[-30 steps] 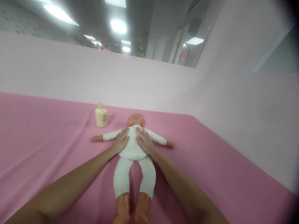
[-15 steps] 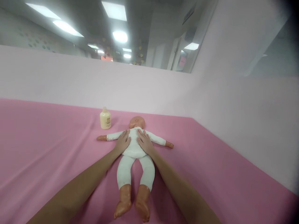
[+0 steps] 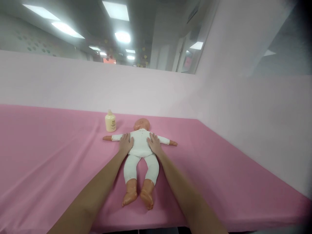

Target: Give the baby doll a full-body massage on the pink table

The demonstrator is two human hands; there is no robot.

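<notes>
A baby doll (image 3: 141, 146) in a white long-sleeved outfit lies on its back, its feet toward me and its arms stretched out to both sides. My left hand (image 3: 126, 143) rests on the left side of the doll's torso, near the shoulder, with the fingers extended. On the opposite side, my right hand (image 3: 154, 144) lies against the chest edge by the other arm, fingers spread. Both hands are open and touch the white cloth. The doll's bare feet and its head, turned to the left, are uncovered.
Beyond the doll's left-hand side stands a pale yellow bottle (image 3: 110, 122) with dark print. Pink cloth (image 3: 60, 152) covers the table, with creases at the left. A white wall (image 3: 97, 86) rises behind, with a window or mirror (image 3: 161, 35) above and another wall on the right.
My hands have slid apart, outward from the middle of the doll's chest toward its sides and upper arms. The view has shifted slightly, and the table's front edge now shows.
</notes>
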